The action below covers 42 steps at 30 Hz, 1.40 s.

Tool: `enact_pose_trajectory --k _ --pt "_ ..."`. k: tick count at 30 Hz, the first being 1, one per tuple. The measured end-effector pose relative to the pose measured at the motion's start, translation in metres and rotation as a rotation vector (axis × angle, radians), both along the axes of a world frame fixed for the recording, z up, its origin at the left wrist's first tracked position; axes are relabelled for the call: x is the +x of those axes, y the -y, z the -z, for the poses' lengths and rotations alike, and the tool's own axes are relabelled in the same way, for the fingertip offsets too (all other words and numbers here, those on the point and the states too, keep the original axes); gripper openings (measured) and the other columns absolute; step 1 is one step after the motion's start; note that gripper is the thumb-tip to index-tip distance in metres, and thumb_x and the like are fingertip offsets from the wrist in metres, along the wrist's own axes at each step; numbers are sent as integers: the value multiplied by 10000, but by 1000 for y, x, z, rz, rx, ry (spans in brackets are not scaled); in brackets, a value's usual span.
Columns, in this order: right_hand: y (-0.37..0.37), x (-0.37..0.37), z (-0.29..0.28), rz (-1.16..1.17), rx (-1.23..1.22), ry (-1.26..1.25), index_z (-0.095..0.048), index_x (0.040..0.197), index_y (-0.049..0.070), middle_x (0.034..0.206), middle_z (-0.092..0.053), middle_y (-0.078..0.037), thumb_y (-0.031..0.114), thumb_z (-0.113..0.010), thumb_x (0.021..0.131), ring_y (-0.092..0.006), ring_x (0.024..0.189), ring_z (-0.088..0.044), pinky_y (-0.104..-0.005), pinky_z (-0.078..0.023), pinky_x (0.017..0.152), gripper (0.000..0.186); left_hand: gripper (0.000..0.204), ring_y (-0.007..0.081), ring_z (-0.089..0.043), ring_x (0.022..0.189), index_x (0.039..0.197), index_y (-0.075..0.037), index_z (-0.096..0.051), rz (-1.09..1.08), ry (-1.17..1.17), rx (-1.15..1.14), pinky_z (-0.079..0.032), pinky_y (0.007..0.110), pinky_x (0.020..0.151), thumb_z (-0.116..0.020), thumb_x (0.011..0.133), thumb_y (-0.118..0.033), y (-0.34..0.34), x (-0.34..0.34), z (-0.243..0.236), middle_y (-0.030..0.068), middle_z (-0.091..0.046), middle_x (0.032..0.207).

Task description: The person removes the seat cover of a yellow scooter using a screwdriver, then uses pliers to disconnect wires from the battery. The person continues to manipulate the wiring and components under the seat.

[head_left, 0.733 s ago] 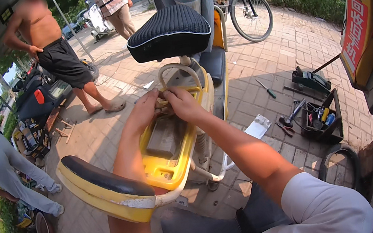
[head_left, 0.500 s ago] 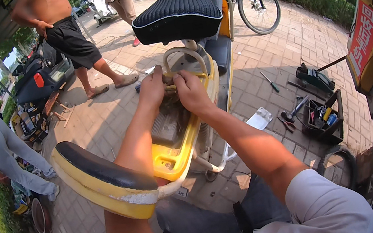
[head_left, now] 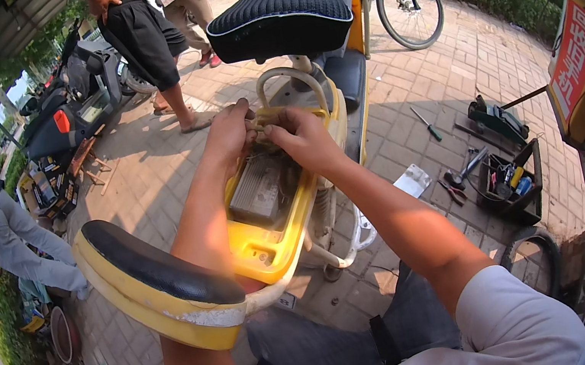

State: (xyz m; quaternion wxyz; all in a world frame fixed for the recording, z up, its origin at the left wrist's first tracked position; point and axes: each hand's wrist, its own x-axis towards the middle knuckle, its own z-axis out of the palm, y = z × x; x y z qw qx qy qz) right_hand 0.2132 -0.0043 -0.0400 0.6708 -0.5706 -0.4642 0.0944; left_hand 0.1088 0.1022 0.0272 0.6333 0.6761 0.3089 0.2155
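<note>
While a yellow scooter body is sitting open beneath the left hand and right hand, its finned grey box is showing just nearer the wearer, suggesting unfinished work. Both hands are meeting at the far end, fingers bent; whether they are gripping anything, one cannot tell. The left forearm is passing beneath a padded backrest; beyond the hands a black saddle is overhanging, while a toolbox is standing well to their right.

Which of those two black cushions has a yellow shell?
The long, curved backrest, nearer the person; the ribbed saddle, beyond the right hand, shows white piping, no yellow.
</note>
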Motion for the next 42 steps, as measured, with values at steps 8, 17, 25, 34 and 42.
enact_pose_trajectory --k 8,17,25,34,42 --pt "-1 1 -3 -102 -83 103 -648 1015 3 835 -672 -171 241 -681 829 -300 758 -650 -364 -492 696 304 216 71 -433 520 983 -30 -531 125 9 230 -296 223 444 -531 909 -233 3 -8 0 -5 -501 664" --pt "15 -8 -11 36 -76 321 -623 891 -20 785 -640 -202 168 -654 841 -381 730 -606 -401 -476 657 197 234 55 -454 541 1029 -17 -501 192 -51 365 -300 214 447 -588 836 -118 -13 -8 12 -8 -519 671" --pt "14 -5 -10 14 -86 278 -630 903 -14 758 -625 -195 186 -639 866 -336 690 -593 -382 -471 647 204 214 63 -442 540 1005 -21 -510 151 -45 318 -291 231 449 -587 821 -99 -12 -7 11 -5 -510 650" --pt "10 -3 -10 30 -174 348 -631 906 -15 738 -626 -159 233 -589 920 -262 654 -578 -347 -466 644 252 199 61 -424 532 981 -28 -530 109 -25 262 -283 228 450 -599 815 -112 -10 -9 8 -6 -511 652" --pt "15 -2 -11 -91 -193 259 -635 908 -32 788 -637 -190 243 -592 894 -321 733 -603 -382 -467 691 279 222 67 -431 560 955 -24 -601 195 -80 226 -321 222 500 -619 847 -217 -19 -22 4 -8 -524 680"
